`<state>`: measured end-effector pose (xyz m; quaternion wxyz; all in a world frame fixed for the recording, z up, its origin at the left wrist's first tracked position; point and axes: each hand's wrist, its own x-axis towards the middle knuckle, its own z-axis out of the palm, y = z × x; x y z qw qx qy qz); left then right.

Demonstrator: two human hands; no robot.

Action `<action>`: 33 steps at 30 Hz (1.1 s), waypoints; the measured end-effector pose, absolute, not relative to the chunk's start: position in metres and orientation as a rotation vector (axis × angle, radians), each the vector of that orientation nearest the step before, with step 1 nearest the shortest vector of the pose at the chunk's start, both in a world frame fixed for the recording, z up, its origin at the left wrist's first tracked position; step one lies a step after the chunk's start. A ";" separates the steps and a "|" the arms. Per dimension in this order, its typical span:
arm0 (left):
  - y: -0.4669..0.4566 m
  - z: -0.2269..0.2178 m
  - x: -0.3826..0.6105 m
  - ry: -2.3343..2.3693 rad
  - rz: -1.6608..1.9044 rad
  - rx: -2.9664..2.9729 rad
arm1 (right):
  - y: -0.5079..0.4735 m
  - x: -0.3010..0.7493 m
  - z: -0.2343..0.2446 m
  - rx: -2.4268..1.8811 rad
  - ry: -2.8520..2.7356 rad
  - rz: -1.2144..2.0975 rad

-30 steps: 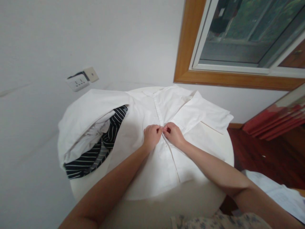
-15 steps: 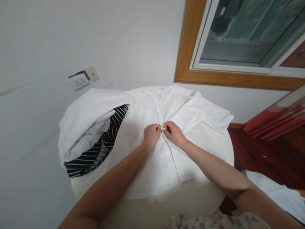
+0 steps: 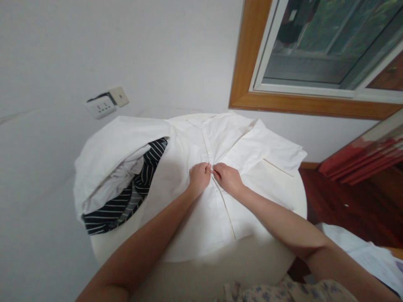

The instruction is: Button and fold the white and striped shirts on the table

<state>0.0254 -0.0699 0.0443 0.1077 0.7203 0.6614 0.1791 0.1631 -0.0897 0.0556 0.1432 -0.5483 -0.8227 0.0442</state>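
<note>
A white short-sleeved shirt [image 3: 185,226] lies spread on a round white table [image 3: 192,281], its front placket running down the middle. My left hand [image 3: 200,177] is closed in a pinch on the left edge of the placket. Close beside it, my right hand [image 3: 227,178] pinches the placket's right edge. The two hands nearly meet at mid-front, and the cloth puckers around them. Whatever small part sits between the fingertips, such as a button, is hidden. The shirt's left side drapes over a pile of dark striped clothing [image 3: 108,214].
Behind the table is a white wall with a socket [image 3: 101,106]. A wood-framed window [image 3: 308,105] is at the upper right. A red curtain [image 3: 362,161] hangs at the right over dark red flooring [image 3: 346,205]. White cloth [image 3: 355,247] lies at lower right.
The fingers of my right hand have curled in closer to the placket, and the hands now pinch nearer together. The shirt and the striped pile stay as they were.
</note>
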 end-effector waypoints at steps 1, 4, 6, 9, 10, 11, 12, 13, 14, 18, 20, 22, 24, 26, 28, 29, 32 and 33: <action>-0.070 0.044 0.025 1.936 0.537 2.123 | -0.089 0.163 0.056 -1.582 -2.374 0.125; -0.069 0.042 0.022 1.874 0.593 2.128 | -0.085 0.166 0.053 -1.608 -2.357 0.156; -0.069 0.041 0.021 1.824 0.651 2.123 | -0.082 0.168 0.051 -1.625 -2.349 0.197; -0.070 0.039 0.019 1.780 0.722 2.121 | -0.079 0.171 0.050 -1.608 -2.363 0.210; -0.071 0.039 0.019 1.777 0.736 2.128 | -0.079 0.171 0.050 -1.595 -2.376 0.196; -0.071 0.039 0.019 1.779 0.741 2.138 | -0.080 0.172 0.051 -1.582 -2.395 0.181; -0.071 0.039 0.019 1.784 0.741 2.149 | -0.081 0.172 0.052 -1.571 -2.418 0.172; -0.072 0.040 0.019 1.791 0.736 2.161 | -0.082 0.173 0.053 -1.562 -2.443 0.169; -0.072 0.040 0.019 1.797 0.728 2.172 | -0.083 0.173 0.055 -1.555 -2.464 0.170; -0.072 0.042 0.020 1.808 0.696 2.180 | -0.084 0.170 0.060 -1.573 -2.481 0.177; -0.071 0.042 0.020 1.809 0.685 2.165 | -0.084 0.166 0.060 -1.611 -2.468 0.163; -0.070 0.042 0.020 1.799 0.684 2.138 | -0.083 0.163 0.060 -1.652 -2.454 0.139; -0.069 0.042 0.020 1.783 0.684 2.115 | -0.083 0.159 0.059 -1.680 -2.444 0.112; -0.069 0.041 0.021 1.786 0.677 2.111 | -0.084 0.157 0.059 -1.695 -2.440 0.080; -0.069 0.040 0.021 1.807 0.664 2.129 | -0.084 0.157 0.059 -1.695 -2.449 0.047; -0.069 0.040 0.021 1.819 0.657 2.143 | -0.083 0.157 0.059 -1.685 -2.459 0.036; -0.070 0.039 0.022 1.851 0.639 2.183 | -0.081 0.159 0.059 -1.626 -2.497 0.035; -0.071 0.039 0.022 1.860 0.632 2.191 | -0.079 0.160 0.058 -1.601 -2.505 0.039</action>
